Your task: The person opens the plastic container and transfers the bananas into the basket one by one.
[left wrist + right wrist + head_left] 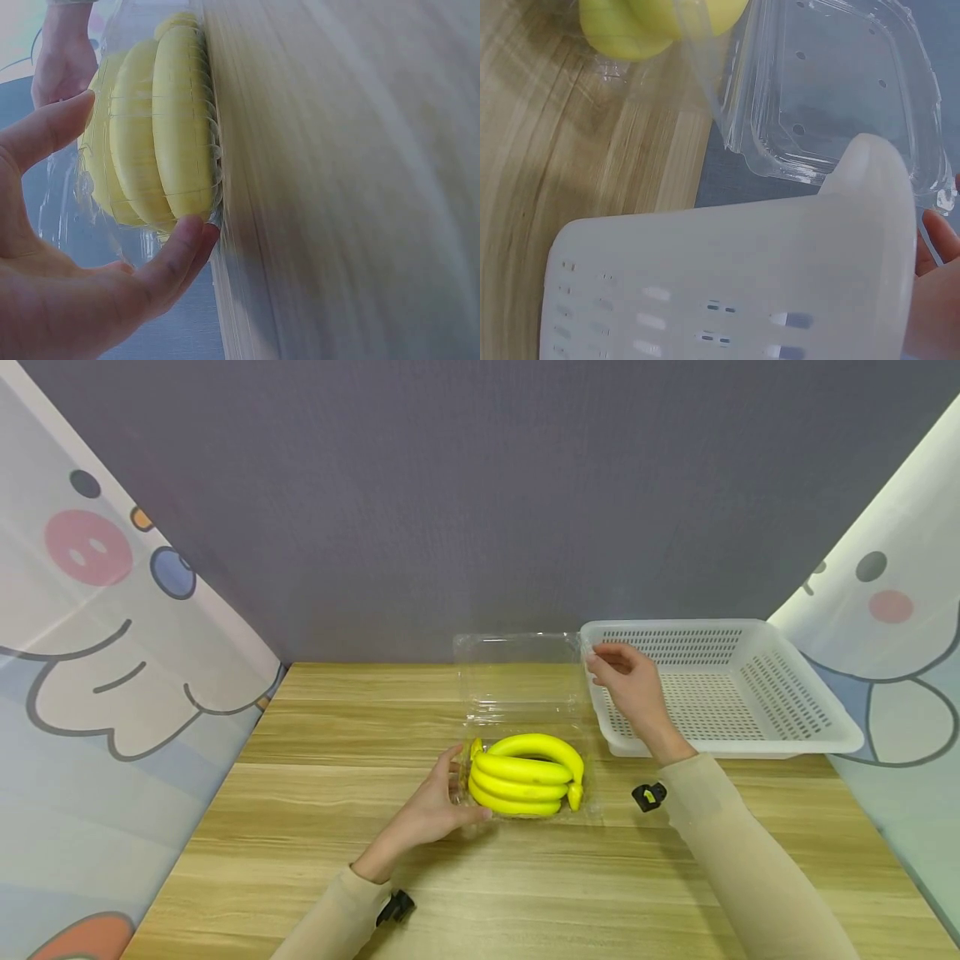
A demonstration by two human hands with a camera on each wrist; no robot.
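Observation:
A bunch of yellow bananas (525,777) lies in the base of a clear plastic clamshell box (592,806). The box's lid (521,681) stands raised at the far side. My left hand (438,802) grips the left end of the base, thumb at the near corner and fingers along the side. In the left wrist view the bananas (180,127) show through the clear wall beside the left fingers (176,259). My right hand (633,689) pinches the lid's right corner, above the basket's rim. The right wrist view shows the lid (840,82) and part of that hand (937,292).
A white perforated plastic basket (813,693) stands right of the box, its left side close to the lid. A grey wall (480,510) rises behind the wooden table (315,793). Cartoon-printed curtains (150,635) flank both sides.

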